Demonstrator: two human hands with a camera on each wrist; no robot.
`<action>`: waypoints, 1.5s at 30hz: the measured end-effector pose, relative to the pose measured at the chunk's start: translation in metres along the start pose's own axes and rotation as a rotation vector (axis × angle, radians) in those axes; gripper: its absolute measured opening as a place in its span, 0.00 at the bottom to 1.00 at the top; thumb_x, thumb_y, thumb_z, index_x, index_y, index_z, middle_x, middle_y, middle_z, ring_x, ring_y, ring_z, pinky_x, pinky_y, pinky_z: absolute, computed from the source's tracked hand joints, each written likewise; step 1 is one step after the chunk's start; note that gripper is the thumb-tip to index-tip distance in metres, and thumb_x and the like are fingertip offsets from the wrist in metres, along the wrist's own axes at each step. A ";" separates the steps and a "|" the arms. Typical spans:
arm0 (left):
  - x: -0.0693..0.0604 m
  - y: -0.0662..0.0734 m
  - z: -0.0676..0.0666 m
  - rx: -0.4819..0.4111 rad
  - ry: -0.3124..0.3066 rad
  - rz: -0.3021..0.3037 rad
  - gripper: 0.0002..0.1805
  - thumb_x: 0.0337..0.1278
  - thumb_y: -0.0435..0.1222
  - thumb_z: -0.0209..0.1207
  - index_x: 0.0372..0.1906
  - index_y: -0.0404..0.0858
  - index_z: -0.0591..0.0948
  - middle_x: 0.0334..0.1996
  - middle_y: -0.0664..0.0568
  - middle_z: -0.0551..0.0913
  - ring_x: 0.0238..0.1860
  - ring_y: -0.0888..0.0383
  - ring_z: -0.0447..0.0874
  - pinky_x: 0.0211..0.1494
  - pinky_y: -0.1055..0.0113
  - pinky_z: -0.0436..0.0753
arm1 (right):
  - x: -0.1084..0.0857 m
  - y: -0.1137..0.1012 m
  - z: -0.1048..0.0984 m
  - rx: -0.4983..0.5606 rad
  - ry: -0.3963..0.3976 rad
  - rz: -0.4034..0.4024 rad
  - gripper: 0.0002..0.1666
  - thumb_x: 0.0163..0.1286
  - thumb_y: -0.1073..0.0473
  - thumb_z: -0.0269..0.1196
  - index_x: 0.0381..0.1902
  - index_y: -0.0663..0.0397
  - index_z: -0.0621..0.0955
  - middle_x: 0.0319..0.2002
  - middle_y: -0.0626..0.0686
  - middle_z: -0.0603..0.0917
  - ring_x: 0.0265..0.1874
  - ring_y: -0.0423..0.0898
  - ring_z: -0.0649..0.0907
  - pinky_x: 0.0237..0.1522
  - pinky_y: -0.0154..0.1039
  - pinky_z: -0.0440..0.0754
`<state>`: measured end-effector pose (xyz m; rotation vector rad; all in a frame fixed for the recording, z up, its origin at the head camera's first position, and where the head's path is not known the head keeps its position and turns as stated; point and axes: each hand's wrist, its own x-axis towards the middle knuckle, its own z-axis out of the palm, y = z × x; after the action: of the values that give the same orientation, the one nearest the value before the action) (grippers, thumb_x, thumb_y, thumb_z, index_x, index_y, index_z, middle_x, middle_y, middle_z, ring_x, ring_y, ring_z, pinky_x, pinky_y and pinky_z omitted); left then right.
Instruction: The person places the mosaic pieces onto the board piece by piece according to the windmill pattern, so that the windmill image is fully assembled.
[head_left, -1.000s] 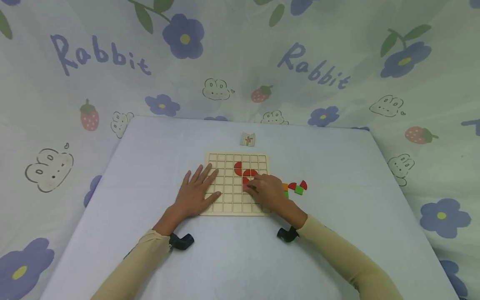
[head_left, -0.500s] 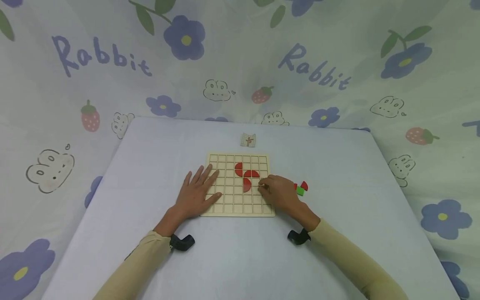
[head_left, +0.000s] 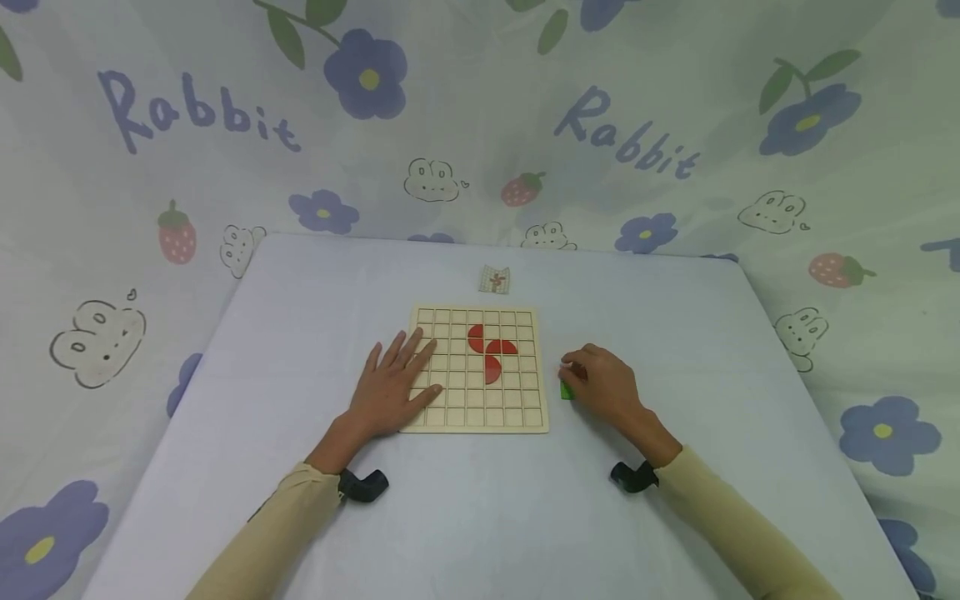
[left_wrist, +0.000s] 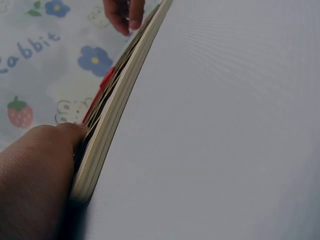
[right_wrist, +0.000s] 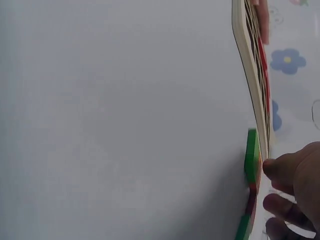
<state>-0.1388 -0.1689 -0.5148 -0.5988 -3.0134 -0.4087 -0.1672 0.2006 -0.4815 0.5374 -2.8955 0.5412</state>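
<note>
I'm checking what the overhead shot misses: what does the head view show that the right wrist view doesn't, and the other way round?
Head only: the small card, both sleeves and the "Rabbit" lettering.

Right wrist only: a second green piece and a dark red piece, both off the board.

Both: the board, face up in the head view and nearly edge-on in the other; red on it; a green piece beside it; the right grip and part of the left grip.

Left hand point(head_left: 392, 387) on board point(head_left: 457, 397) — right hand point(head_left: 606, 385) perhaps touching green piece point(head_left: 566, 391).
</note>
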 end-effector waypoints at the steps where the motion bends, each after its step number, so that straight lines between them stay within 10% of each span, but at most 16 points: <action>1: 0.000 0.000 0.000 -0.002 -0.001 -0.002 0.42 0.68 0.65 0.39 0.79 0.47 0.52 0.79 0.49 0.44 0.77 0.46 0.38 0.73 0.41 0.39 | -0.001 0.003 -0.002 -0.012 0.001 0.024 0.13 0.62 0.56 0.71 0.43 0.53 0.87 0.34 0.49 0.81 0.31 0.45 0.79 0.26 0.40 0.79; 45: 0.000 0.001 -0.002 -0.015 0.016 0.006 0.43 0.68 0.65 0.41 0.79 0.45 0.54 0.78 0.47 0.46 0.77 0.44 0.39 0.72 0.40 0.40 | -0.009 0.030 -0.030 0.190 -0.407 0.078 0.07 0.61 0.64 0.71 0.37 0.53 0.84 0.30 0.45 0.80 0.31 0.44 0.77 0.36 0.40 0.78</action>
<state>-0.1384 -0.1685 -0.5127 -0.6030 -2.9948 -0.4333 -0.1680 0.2404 -0.4652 0.6256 -3.2797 0.8099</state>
